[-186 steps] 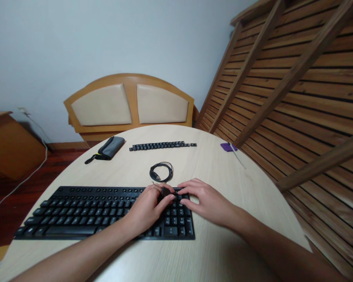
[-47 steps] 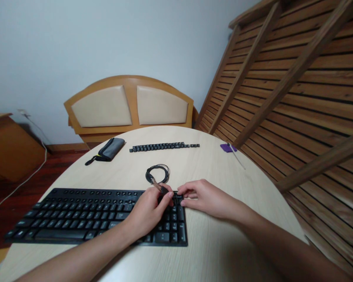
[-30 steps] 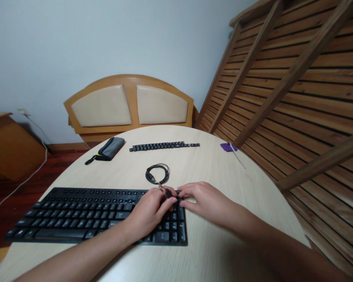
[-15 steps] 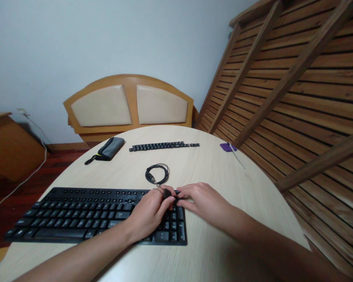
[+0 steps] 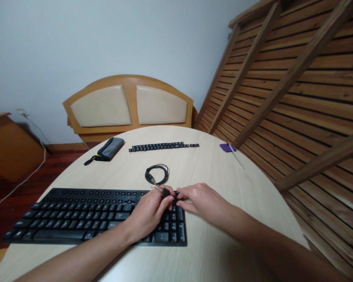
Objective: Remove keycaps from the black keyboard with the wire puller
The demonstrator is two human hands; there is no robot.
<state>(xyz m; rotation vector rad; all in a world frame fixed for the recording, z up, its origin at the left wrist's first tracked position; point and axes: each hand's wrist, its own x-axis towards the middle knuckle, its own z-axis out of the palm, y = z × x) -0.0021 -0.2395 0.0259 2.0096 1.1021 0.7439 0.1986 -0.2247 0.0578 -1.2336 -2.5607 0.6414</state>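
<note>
Dark tool (image 5: 165, 192) clamped in left hand (image 5: 148, 205); grip of right hand (image 5: 202, 199) unclear. Beyond hands, loose keys (image 5: 159, 146) lined up; leftward, keyboard (image 5: 82, 215) bared in top rows, filled below.

I am working in what looks like a home bedroom: a padded headboard (image 5: 133, 102) is standing beyond my round table (image 5: 213, 168), and a slatted wooden panel (image 5: 301, 93) is rising on my right.

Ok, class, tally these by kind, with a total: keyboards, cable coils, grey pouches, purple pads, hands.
Keyboard: 1
Cable coil: 1
Grey pouch: 1
Purple pad: 1
Hands (left hand, right hand): 2
Total: 6
</note>
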